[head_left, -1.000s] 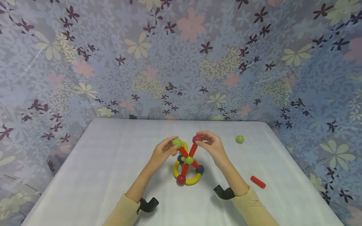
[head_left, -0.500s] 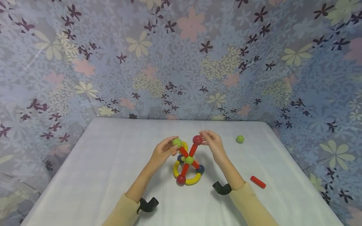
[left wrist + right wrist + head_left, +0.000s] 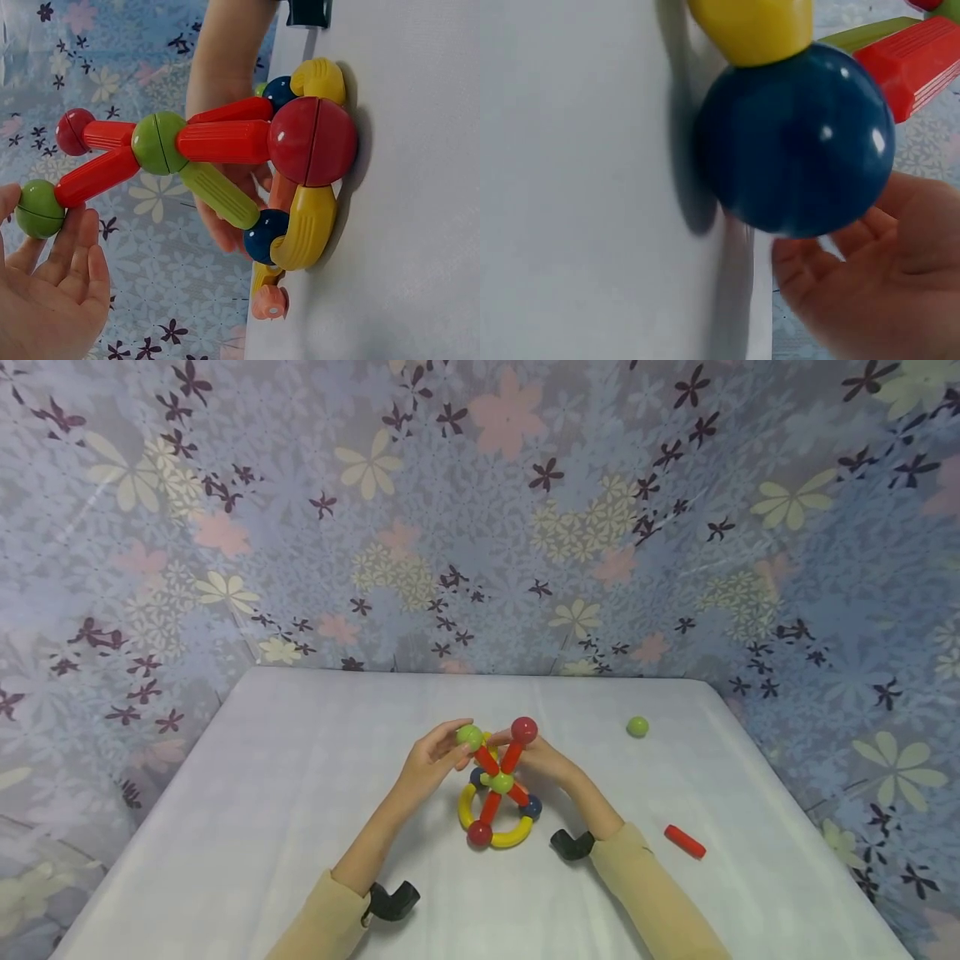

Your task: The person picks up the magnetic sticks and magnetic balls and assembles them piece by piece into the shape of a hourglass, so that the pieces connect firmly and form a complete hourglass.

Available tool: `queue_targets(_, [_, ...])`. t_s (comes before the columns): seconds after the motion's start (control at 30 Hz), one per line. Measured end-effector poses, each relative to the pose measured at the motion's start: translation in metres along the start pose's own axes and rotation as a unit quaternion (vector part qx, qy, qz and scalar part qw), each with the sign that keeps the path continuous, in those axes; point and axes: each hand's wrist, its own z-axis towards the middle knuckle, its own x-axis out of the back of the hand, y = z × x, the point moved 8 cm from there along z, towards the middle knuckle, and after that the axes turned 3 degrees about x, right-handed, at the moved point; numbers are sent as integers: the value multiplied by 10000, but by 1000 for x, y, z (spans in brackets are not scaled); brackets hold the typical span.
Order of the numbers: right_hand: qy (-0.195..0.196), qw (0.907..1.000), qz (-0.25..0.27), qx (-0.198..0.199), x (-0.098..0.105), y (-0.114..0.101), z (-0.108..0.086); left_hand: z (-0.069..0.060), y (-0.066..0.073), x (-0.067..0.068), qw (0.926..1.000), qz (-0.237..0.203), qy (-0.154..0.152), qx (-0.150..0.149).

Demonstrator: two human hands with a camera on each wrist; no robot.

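A magnetic ball-and-stick construction stands on the table, with a green ball point(image 3: 501, 782) at its centre and red sticks radiating from it. Its base is a ring of yellow curved pieces point(image 3: 512, 836), a red ball point(image 3: 479, 834) and blue balls point(image 3: 531, 807). My left hand point(image 3: 429, 764) pinches the upper green ball point(image 3: 469, 737) between thumb and fingers. Behind the construction, my right hand point(image 3: 553, 766) reaches low with loosely bent fingers, no longer at the upper red ball point(image 3: 524, 730). In the right wrist view a blue ball point(image 3: 799, 142) partly covers its fingers; no held piece shows there.
A loose green ball point(image 3: 637, 727) lies at the back right of the white table point(image 3: 315, 743). Nearer the front right is a loose red stick point(image 3: 685, 842). A small salmon-coloured piece point(image 3: 268, 303) sits behind the ring. Flowered fabric point(image 3: 480, 527) hangs behind the table.
My right hand has let go of the upper red ball and moved down and left behind the construction. My left hand stays on the upper green ball.
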Motion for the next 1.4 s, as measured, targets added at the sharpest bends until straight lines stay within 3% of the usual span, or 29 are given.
queue_targets(0.13, [-78,9999,-27,-78,-3,5,1,0,-1,0,10000,-25,22,50])
queue_targets(0.27, [513,9976,-456,-90,7,10,2,0,-1,-1,9999,-118,-13,95])
queue_targets(0.4, [1197,9868,-1072,-195,20,14,2,0,0,-1,10000,-55,27,78])
queue_targets(0.5, [1472,9800,-1295,-325,27,18,-1,0,1,-1,10000,-9,56,61])
queue_targets(0.8, [1727,9726,-1456,-552,36,21,-8,0,2,-1,10000,-23,61,24])
queue_targets(0.93, [2135,9658,-1157,-910,49,18,-13,-1,2,-1,10000,-47,68,35])
queue_targets(1.07, [2641,9581,-382,-1040,70,-3,-18,-1,2,-2,10000,-31,37,21])
queue_targets(1.13, [2694,9584,11,-945,79,-23,-18,0,2,-2,10000,-65,25,42])
queue_targets(1.23, [2532,9633,372,-810,85,-56,-15,0,0,-1,9999,-128,19,85])
queue_targets(1.4, [1734,9840,146,-393,69,-105,-7,0,-1,0,9997,-176,26,148])
